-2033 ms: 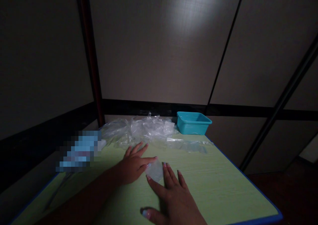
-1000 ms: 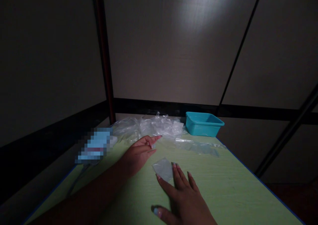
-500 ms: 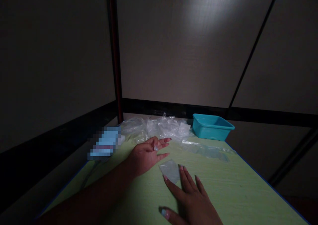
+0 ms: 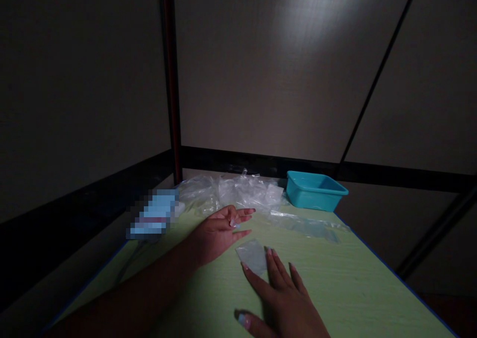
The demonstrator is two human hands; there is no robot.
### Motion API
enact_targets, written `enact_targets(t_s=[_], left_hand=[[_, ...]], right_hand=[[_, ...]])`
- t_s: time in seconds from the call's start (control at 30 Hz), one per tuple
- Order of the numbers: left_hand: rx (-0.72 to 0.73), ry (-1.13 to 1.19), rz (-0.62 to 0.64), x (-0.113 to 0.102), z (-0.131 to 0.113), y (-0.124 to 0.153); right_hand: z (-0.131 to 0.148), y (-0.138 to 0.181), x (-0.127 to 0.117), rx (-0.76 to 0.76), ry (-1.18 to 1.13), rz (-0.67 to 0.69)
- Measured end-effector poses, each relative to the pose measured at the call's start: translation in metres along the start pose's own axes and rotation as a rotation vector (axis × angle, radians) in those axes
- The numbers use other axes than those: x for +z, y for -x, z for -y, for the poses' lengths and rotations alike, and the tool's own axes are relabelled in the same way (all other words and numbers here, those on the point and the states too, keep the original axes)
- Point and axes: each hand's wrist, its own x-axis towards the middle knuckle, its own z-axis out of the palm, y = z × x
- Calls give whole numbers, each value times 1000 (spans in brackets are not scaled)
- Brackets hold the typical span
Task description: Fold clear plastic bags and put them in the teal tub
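A small folded piece of clear plastic (image 4: 251, 255) lies flat on the green table in front of me. My right hand (image 4: 285, 295) rests palm down with its fingers spread, the fingertips touching the plastic's right and near edges. Just beyond and to the left of it is my left hand (image 4: 218, 231). Its thumb and forefinger are pinched together while the other fingers stretch out to the right. Whether anything is in that pinch cannot be made out.
Crumpled clear plastic bags (image 4: 246, 191) are heaped at the back of the table (image 4: 357, 278). A flat clear plastic strip (image 4: 307, 225) lies right of centre. A turquoise basin (image 4: 315, 199) stands at the back right. On the left is a blurred light-blue item (image 4: 154, 213).
The whole view has shifted slightly, so everything appears a little farther left. Both hands keep nearly the same pose, and the small plastic piece stays beneath the right fingertips.
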Motion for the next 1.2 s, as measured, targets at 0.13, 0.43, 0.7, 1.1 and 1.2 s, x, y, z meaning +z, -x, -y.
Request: enact_targets(t_s=[0.13, 0.43, 0.7, 1.1, 1.2], left_hand=[[-22, -27, 21, -2, 1, 1], [74, -820, 14, 3, 5, 2], [69, -1801, 118, -3, 22, 8], [-94, -1974, -89, -26, 24, 3], [-74, -2007, -209, -24, 22, 2]], right_hand=[[-2, 1, 1, -3, -5, 1], [0, 0, 1, 12, 22, 9], [-10, 4, 12, -35, 3, -72], [-13, 3, 16, -46, 2, -82], [-13, 3, 14, -48, -8, -89]])
